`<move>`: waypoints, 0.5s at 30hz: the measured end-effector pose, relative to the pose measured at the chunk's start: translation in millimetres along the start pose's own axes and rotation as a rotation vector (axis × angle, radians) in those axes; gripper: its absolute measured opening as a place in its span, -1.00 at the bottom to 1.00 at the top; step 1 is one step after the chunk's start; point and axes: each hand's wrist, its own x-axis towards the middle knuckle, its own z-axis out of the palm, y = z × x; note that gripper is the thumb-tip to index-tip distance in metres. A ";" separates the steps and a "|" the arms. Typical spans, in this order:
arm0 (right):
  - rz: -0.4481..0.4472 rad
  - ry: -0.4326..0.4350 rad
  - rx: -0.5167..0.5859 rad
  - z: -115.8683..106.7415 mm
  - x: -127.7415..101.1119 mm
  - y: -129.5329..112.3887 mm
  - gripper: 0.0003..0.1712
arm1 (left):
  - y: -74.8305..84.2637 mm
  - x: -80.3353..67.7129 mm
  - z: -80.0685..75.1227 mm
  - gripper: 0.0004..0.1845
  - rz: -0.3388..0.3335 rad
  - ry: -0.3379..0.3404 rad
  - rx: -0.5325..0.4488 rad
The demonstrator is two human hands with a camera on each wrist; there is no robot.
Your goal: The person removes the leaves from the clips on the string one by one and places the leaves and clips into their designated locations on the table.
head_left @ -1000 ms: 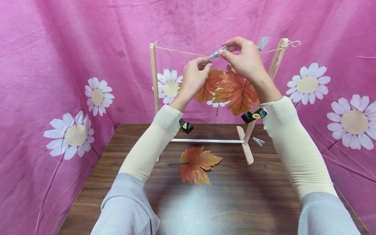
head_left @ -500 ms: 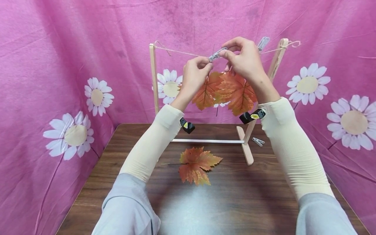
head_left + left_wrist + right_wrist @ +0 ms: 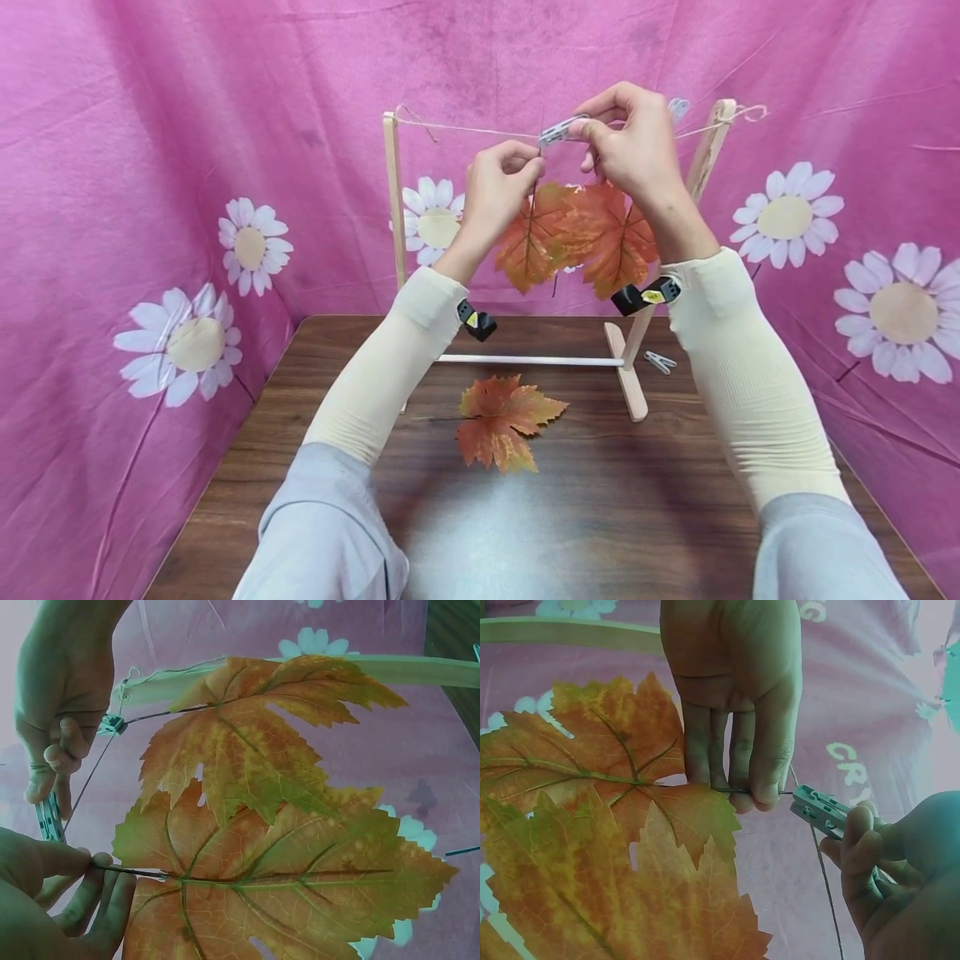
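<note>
My left hand (image 3: 501, 185) pinches the dark stem of an orange maple leaf (image 3: 528, 246), which hangs below the fingers. Between thumb and fingers, my right hand (image 3: 633, 150) grips a grey-white clothespin (image 3: 562, 131). The clothespin's tip (image 3: 802, 801) meets the leaf stem at the string (image 3: 825, 877) in the right wrist view; whether it bites on both I cannot tell. A second maple leaf (image 3: 617, 250) hangs just to the right and overlaps the first. Its clothespin (image 3: 679, 108) is mostly hidden behind my right hand; the left wrist view shows that clothespin (image 3: 112, 724) on the string.
The string (image 3: 465, 129) runs between two wooden posts (image 3: 394, 200) of a stand with a white crossbar (image 3: 532, 361). On the brown table (image 3: 337, 517) lie another maple leaf (image 3: 502, 421) and a loose clothespin (image 3: 660, 361) beside the stand's right foot (image 3: 626, 375).
The right hand and its clothespin have moved slightly up and right. The held leaf has swung lower and now hangs straighter under the left hand, which has barely moved.
</note>
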 end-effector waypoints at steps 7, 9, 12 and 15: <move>-0.003 0.022 0.025 -1.1 -3.6 -3.6 -0.83 | -0.7 -2.2 -4.5 -0.92 -0.019 -0.009 -0.045; -0.010 0.027 0.034 -1.8 -4.8 -5.0 -0.84 | -0.6 -2.8 -6.2 -0.92 -0.019 -0.012 -0.055; -0.017 0.033 0.053 -3.7 -6.4 -6.2 -0.88 | -0.3 -4.6 -8.8 -0.91 -0.016 -0.015 -0.069; -0.022 0.044 0.074 -6.1 -7.8 -4.6 -0.88 | -0.1 -6.6 -12.3 -0.90 -0.012 -0.020 -0.067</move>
